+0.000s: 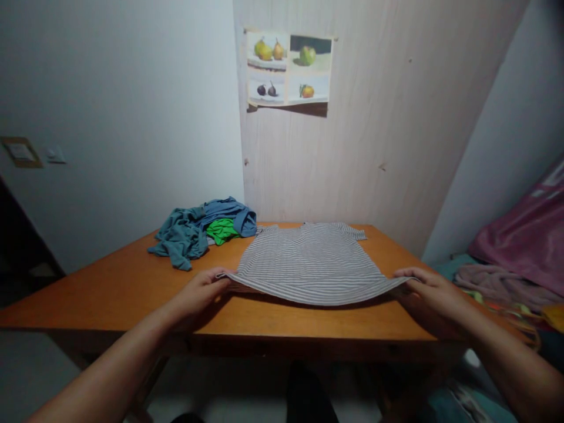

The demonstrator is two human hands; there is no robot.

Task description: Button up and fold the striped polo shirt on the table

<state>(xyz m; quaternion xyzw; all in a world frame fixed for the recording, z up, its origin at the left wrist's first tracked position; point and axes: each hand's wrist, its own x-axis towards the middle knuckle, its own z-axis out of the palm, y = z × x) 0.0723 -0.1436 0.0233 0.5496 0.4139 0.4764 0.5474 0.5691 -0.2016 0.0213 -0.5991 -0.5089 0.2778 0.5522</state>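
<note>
A grey-and-white striped T-shirt (308, 258) lies spread on the orange-brown wooden table (114, 288), its neck and sleeves toward the wall. My left hand (207, 288) pinches the left corner of the hem between thumb and fingers. At the opposite corner my right hand (425, 288) grips the hem in the same way. Between the two hands the hem is lifted a little off the tabletop and sags in the middle.
A crumpled heap of clothes, with a teal garment (180, 235), a blue one (224, 214) and a bright green one (222, 231), sits at the table's back left. Fruit pictures (288, 69) hang on the wall behind. Piled fabrics (506, 285) lie beyond the table's right side.
</note>
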